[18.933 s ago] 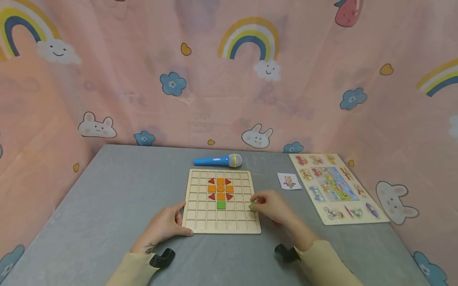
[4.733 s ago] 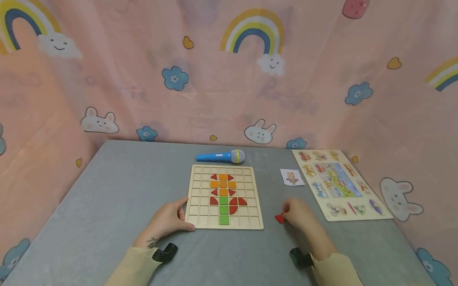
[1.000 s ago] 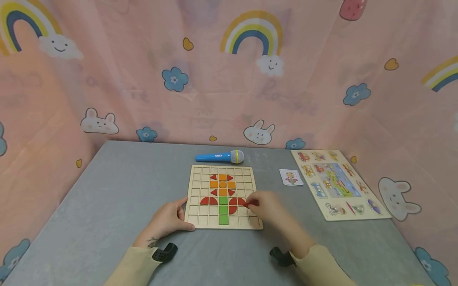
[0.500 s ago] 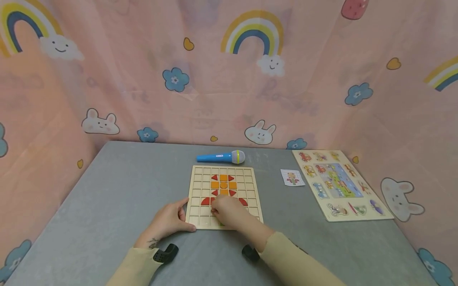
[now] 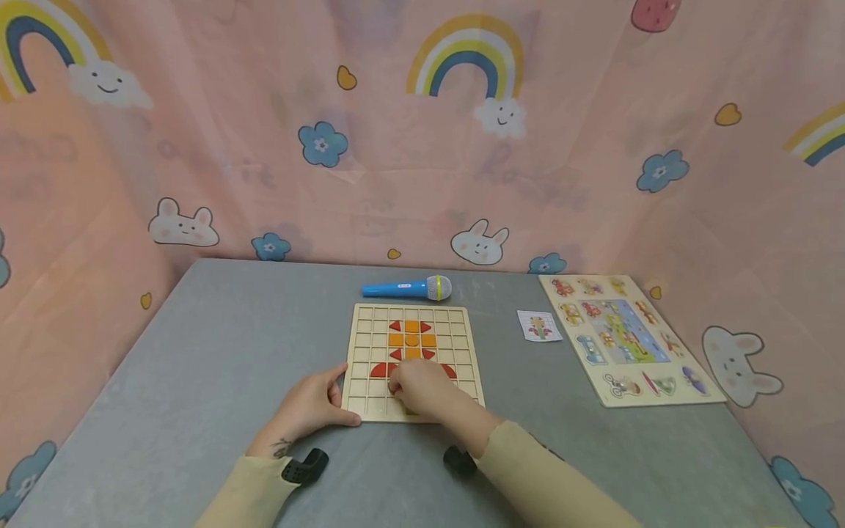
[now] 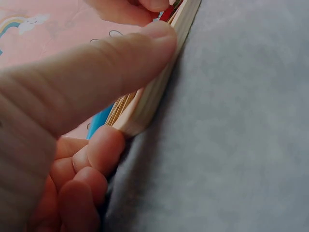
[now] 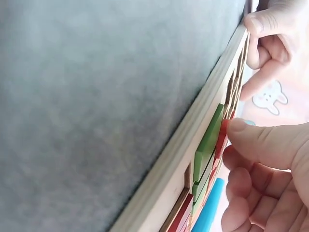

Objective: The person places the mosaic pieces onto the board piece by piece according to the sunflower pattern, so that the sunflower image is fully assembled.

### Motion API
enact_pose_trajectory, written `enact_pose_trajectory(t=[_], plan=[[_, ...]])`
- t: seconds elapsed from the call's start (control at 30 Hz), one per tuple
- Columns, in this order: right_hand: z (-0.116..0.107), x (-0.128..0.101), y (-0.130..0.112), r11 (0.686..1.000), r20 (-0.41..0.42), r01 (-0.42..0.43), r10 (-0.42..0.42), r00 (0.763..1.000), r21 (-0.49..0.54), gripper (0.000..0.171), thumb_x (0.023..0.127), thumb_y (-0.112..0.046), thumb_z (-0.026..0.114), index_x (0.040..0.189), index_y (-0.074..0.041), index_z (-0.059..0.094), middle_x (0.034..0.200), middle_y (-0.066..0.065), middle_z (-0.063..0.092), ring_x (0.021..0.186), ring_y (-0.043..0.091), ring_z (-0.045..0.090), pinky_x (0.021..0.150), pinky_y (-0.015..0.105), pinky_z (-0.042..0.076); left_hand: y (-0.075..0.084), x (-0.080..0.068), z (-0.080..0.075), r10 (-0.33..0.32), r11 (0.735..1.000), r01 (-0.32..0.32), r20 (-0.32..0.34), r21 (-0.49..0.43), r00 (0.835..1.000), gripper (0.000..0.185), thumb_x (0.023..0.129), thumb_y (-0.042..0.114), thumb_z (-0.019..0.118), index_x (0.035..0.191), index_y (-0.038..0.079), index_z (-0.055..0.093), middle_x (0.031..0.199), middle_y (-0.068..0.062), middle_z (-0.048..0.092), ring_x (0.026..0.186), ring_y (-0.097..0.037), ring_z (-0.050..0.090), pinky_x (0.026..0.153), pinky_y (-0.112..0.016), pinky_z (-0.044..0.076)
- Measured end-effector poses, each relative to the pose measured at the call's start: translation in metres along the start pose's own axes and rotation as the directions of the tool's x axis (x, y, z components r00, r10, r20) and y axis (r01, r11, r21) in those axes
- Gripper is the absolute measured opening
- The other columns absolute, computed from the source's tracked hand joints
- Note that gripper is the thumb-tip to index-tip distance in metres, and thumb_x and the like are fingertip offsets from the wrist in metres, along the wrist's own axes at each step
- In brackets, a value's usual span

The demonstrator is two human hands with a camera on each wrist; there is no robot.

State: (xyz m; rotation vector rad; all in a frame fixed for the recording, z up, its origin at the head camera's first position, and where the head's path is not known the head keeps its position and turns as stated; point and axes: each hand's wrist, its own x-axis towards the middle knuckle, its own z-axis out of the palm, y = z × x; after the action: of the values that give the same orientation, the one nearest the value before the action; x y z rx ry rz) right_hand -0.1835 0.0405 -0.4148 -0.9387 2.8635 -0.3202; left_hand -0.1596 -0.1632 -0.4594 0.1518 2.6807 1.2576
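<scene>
A wooden grid board (image 5: 365, 350) lies on the grey table and carries a flower pattern: orange squares (image 5: 412, 339), red pieces (image 5: 378, 370) and a green stem (image 7: 207, 142). My left hand (image 5: 333, 396) grips the board's near-left corner, with the thumb (image 6: 120, 63) on top of the edge and the fingers curled beside it. My right hand (image 5: 403, 385) reaches across the board's lower middle and covers the stem. Its thumb (image 7: 260, 142) and curled fingers pinch a red piece (image 7: 223, 137) down at the grid just left of the stem.
A blue toy microphone (image 5: 407, 289) lies just behind the board. A small picture card (image 5: 539, 325) and a vehicle peg puzzle (image 5: 627, 341) lie to the right. Pink printed curtains close off the table (image 5: 198, 352) at the back and sides.
My right hand carried the red piece from the board's right side to the cells left of the green stem, where it has stayed for the last half second. The left hand has not moved.
</scene>
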Motion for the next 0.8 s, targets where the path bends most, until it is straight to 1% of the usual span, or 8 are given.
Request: enact_pose_trajectory(t=[0.1,0.2,0.4,0.53,0.67,0.8], plan=[[0.000,0.003,0.000,0.999,0.022,-0.028,0.029,0.999,-0.019,0.007,0.081,-0.011,0.069,0.081,-0.014,0.076,0.080,-0.005,0.068,0.074,0.010,0.055,0.068,0.025,0.048,0.000,0.000,0.001,0.002,1.000,-0.002,0.002,-0.002,1.000,0.099,0.053,0.025,0.089,0.138,0.003,0.042,0.058,0.002,0.051,0.050,-0.010,0.044,0.047,-0.025,0.033],[0.000,0.005,0.000,0.998,0.037,-0.050,0.051,0.998,-0.027,0.007,0.081,-0.012,0.069,0.080,-0.015,0.075,0.080,-0.006,0.067,0.074,0.009,0.055,0.067,0.026,0.048,0.001,-0.001,0.001,-0.001,1.000,0.001,0.007,-0.005,1.000,0.099,0.053,0.025,0.089,0.138,0.005,0.042,0.058,0.002,0.051,0.050,-0.010,0.044,0.047,-0.025,0.033],[-0.002,0.007,0.000,0.995,0.068,-0.098,0.097,0.993,0.003,0.006,0.081,-0.013,0.069,0.079,-0.016,0.074,0.078,-0.007,0.066,0.071,0.009,0.052,0.065,0.026,0.047,0.001,-0.001,0.000,-0.010,1.000,0.010,0.010,-0.016,1.000,0.100,0.054,0.023,0.089,0.139,0.004,0.041,0.057,0.001,0.051,0.049,-0.012,0.044,0.046,-0.025,0.032],[-0.002,0.009,0.001,0.994,0.074,-0.107,0.106,0.992,0.009,0.005,0.080,-0.013,0.070,0.079,-0.017,0.074,0.076,-0.007,0.065,0.069,0.009,0.052,0.064,0.026,0.046,0.001,-0.002,0.000,-0.011,1.000,0.011,0.010,-0.022,1.000,0.100,0.054,0.023,0.089,0.139,0.003,0.040,0.057,0.001,0.051,0.049,-0.012,0.043,0.046,-0.025,0.032],[-0.002,0.009,0.005,0.994,0.049,-0.106,0.105,0.993,0.005,0.005,0.081,-0.013,0.070,0.079,-0.017,0.074,0.075,-0.007,0.065,0.066,0.009,0.051,0.061,0.024,0.044,0.000,-0.002,0.000,-0.006,1.000,0.006,0.011,-0.018,1.000,0.100,0.054,0.023,0.089,0.139,0.003,0.040,0.057,0.001,0.051,0.049,-0.011,0.044,0.046,-0.025,0.032],[-0.011,0.008,0.014,0.993,-0.003,-0.118,0.118,0.993,0.023,0.008,0.084,-0.012,0.066,0.083,-0.013,0.073,0.076,-0.003,0.065,0.066,0.011,0.050,0.060,0.025,0.043,0.000,-0.001,0.000,-0.001,1.000,0.001,0.011,-0.021,1.000,0.100,0.054,0.022,0.089,0.139,0.003,0.040,0.057,0.001,0.051,0.050,-0.011,0.044,0.047,-0.025,0.033]])
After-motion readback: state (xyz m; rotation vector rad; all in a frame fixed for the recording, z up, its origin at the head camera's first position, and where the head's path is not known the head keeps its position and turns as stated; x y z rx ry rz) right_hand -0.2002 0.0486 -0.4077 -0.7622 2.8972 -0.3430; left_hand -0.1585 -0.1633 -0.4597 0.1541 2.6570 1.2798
